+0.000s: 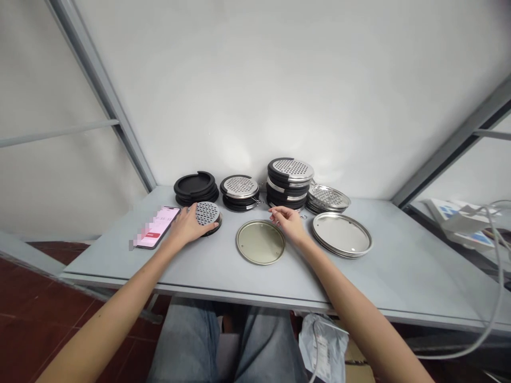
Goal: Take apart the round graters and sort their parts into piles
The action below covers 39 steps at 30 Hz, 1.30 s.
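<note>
My left hand (pixel 188 224) grips a round perforated metal disc (pixel 207 212) by its left edge, with fingers and thumb around it. A dark rim shows beneath that disc, which is on or just over the table. My right hand (pixel 288 222) is closed, its thumb and fingertips pinched together. Whether something small is between them I cannot make out. Below and left of it lies a shallow round metal plate (pixel 261 242) with small holes near its rim. Right of that hand is a stack of similar silvery plates (pixel 342 234).
A phone (pixel 158 227) lies left of my left hand. Along the back stand black rings (pixel 195 185), a short stack of perforated discs (pixel 240 187), a taller stack (pixel 290 171) and loose perforated plates (pixel 329 197). A white cable (pixel 499 276) hangs at the right.
</note>
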Each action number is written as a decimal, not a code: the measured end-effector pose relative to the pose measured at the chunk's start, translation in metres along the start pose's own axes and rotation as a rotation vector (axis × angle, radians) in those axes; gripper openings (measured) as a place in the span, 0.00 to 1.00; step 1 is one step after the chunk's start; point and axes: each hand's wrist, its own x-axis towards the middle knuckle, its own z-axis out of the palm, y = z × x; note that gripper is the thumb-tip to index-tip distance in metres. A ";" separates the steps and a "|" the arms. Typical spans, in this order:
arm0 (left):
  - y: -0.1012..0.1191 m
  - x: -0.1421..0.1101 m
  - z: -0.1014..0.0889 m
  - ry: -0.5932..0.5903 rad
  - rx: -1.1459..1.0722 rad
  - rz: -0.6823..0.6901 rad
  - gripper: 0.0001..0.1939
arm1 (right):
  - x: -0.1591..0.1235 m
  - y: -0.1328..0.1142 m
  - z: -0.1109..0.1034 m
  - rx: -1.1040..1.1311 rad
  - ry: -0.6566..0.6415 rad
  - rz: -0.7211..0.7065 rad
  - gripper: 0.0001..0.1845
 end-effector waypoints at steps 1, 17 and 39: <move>0.000 0.000 0.000 -0.001 0.001 0.002 0.55 | 0.000 0.002 0.000 -0.066 -0.001 -0.030 0.17; 0.002 -0.011 0.003 0.130 -0.001 0.098 0.56 | -0.003 0.018 -0.004 -0.689 -0.118 -0.175 0.10; 0.100 -0.042 0.050 0.268 -0.413 0.866 0.61 | -0.003 -0.011 -0.019 -0.146 0.398 -0.264 0.16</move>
